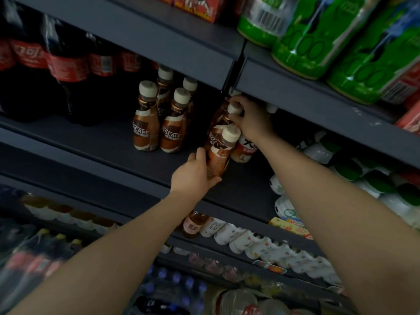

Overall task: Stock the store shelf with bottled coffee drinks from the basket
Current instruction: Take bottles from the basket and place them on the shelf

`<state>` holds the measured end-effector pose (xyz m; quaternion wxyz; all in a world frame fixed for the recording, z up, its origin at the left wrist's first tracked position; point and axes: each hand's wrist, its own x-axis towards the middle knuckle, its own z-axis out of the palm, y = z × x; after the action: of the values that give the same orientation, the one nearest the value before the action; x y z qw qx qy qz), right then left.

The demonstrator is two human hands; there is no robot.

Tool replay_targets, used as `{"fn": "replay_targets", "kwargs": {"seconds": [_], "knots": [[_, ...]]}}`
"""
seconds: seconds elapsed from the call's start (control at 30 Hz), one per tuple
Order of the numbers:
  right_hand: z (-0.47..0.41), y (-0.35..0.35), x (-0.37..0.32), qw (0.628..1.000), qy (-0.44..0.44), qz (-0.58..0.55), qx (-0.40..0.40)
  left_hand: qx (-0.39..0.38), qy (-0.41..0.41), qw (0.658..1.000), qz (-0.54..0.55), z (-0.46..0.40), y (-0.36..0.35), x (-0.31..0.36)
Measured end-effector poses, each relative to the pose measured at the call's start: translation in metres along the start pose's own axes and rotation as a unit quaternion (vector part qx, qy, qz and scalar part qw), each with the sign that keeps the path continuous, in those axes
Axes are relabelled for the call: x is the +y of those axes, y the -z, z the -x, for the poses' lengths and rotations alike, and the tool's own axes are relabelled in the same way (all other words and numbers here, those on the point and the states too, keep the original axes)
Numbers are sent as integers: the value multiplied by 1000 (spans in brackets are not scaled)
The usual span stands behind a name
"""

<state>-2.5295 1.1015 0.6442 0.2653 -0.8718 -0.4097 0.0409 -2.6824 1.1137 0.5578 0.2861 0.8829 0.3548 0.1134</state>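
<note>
Several brown coffee bottles with cream caps stand in a cluster on the dark middle shelf. To their right, my left hand grips the lower body of a coffee bottle held tilted just above the shelf. Behind it, my right hand closes over the cap and neck of a second coffee bottle, which stands further back on the shelf. The basket is out of view.
Large cola bottles fill the shelf's left end. A white-labelled bottle stands right beside the held bottles. Green bottles sit on the shelf above, white bottles on the one below. The upper shelf's edge hangs close over my right hand.
</note>
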Motion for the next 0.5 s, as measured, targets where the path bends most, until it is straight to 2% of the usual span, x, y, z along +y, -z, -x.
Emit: {"fn": "replay_targets", "kwargs": {"seconds": [0.1,0.2,0.33,0.4,0.5], "knots": [[2,6,-1,1000,-10,28,12,-3,1,1000,1,-6,-1,1],[19,17,-6,997,-3,38,61,-5,12,1000,19,-5,-1,-3],[71,24,-22,991,77,61,96,24,-32,999,23,31,11,-27],[103,13,-36,992,108,36,52,13,-42,999,32,61,23,-52],[151,-32,-62,991,104,-2,-80,-56,2,998,6,116,38,-105]]}}
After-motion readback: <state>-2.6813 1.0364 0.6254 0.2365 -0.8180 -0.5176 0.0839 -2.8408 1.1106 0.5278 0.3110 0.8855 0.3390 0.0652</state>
